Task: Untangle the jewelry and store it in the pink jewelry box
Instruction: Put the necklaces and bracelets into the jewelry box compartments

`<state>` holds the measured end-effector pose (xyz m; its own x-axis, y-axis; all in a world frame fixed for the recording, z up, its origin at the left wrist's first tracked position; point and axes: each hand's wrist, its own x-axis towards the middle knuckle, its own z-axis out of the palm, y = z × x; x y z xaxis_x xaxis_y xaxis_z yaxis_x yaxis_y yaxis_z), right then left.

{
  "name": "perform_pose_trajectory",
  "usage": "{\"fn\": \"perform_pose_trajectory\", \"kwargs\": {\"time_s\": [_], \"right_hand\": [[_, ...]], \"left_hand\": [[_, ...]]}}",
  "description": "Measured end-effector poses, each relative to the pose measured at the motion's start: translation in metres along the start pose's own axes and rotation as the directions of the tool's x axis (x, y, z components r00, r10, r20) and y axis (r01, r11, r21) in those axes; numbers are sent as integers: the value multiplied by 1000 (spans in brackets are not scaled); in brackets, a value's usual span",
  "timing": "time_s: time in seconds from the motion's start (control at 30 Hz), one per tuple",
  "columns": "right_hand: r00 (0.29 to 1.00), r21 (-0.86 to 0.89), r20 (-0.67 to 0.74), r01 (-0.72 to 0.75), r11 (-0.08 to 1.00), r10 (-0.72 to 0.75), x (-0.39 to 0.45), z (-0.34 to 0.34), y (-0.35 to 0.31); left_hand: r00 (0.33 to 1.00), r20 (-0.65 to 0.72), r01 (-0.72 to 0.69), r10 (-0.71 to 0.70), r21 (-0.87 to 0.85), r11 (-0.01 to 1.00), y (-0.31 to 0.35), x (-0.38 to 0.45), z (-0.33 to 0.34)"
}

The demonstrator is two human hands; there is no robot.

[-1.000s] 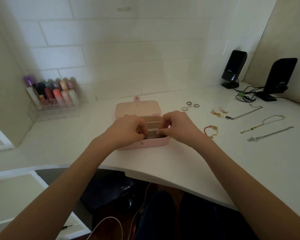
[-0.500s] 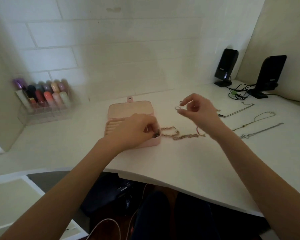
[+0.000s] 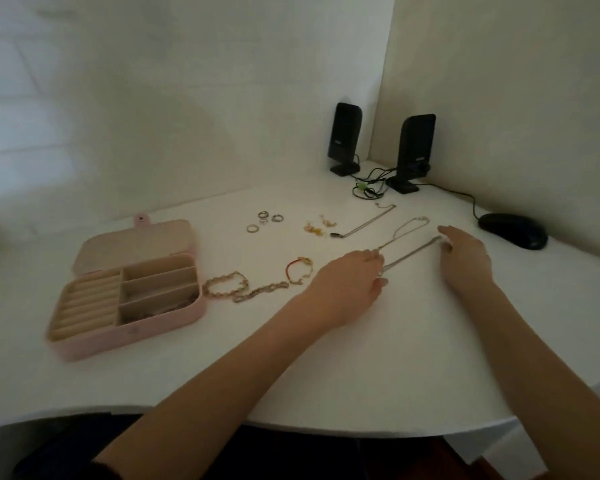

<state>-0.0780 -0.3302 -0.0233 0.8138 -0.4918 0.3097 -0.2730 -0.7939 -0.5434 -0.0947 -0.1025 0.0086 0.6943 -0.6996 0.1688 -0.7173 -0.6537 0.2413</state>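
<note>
Now both hands have left the pink jewelry box for the silver chain.

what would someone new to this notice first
Both hands meet over a silver chain stretched on the white desk: the left hand pinches its near end and the right hand touches its far end. To the left, the pink jewelry box lies open, with gold chains and a red bracelet beside it. Two black speakers stand in the far corner.
</note>
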Motion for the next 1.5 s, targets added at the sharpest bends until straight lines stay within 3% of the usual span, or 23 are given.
{"fn": "perform_pose_trajectory", "kwargs": {"time_s": [0.17, 0.3, 0.4, 0.47, 0.5, 0.53, 0.6, 0.7, 0.77, 0.97, 1.1, 1.27, 1.37, 1.5], "right_hand": [[999, -175, -3, 38, 984, -39, 13, 7, 3], [999, -148, -38, 18, 989, -24, 14, 11, 1], [995, -148, -65, 60, 987, -71, 10, 6, -5], [983, -72, -106, 144, 987, -151, 4, 1, -13], [973, 29, -115, 204, 979, -199, 0, -1, -18], [962, 156, -106, 265, 951, -251, -5, -3, -25], [933, 378, -30, 342, 860, -358, -17, -4, -40], [859, 549, 240, 264, 793, -452, -32, -1, -57], [797, 558, 355, 238, 795, -488, -36, 3, -60], [778, 613, 414, 145, 777, -472, -35, 3, -58], [779, 443, 392, 306, 843, -489, -38, 6, -56], [794, 542, 373, 233, 807, -480, -34, -1, -57], [843, 619, 340, 133, 774, -417, -29, -8, -55], [876, 589, 298, 144, 796, -378, -24, -10, -48]], "left_hand": [[997, -71, -8, 8, -2, 1000, -16, 14, 32], [984, -180, -39, 17, -117, 992, -25, 13, 29], [973, -230, -33, 10, -97, 995, -21, 10, 24], [949, -313, -3, -43, -147, 989, -17, 8, 25], [931, -343, 33, -128, -268, 963, -16, 7, 24], [911, -331, 82, -247, -442, 893, -15, 7, 22], [866, -223, 144, -447, -745, 651, -17, 9, 18], [834, -108, 112, -541, -927, 358, -21, 12, 13], [834, -92, 76, -543, -957, 280, -21, 13, 10], [840, -134, 41, -526, -950, 308, -23, 14, 11], [814, -196, 55, -547, -911, 408, -25, 14, 9], [787, -197, -73, -585, -971, 229, -25, 15, 1], [747, -191, -48, -636, -971, 236, -30, 14, -5], [745, -155, 11, -649, -970, 244, -36, 12, -9]]}}
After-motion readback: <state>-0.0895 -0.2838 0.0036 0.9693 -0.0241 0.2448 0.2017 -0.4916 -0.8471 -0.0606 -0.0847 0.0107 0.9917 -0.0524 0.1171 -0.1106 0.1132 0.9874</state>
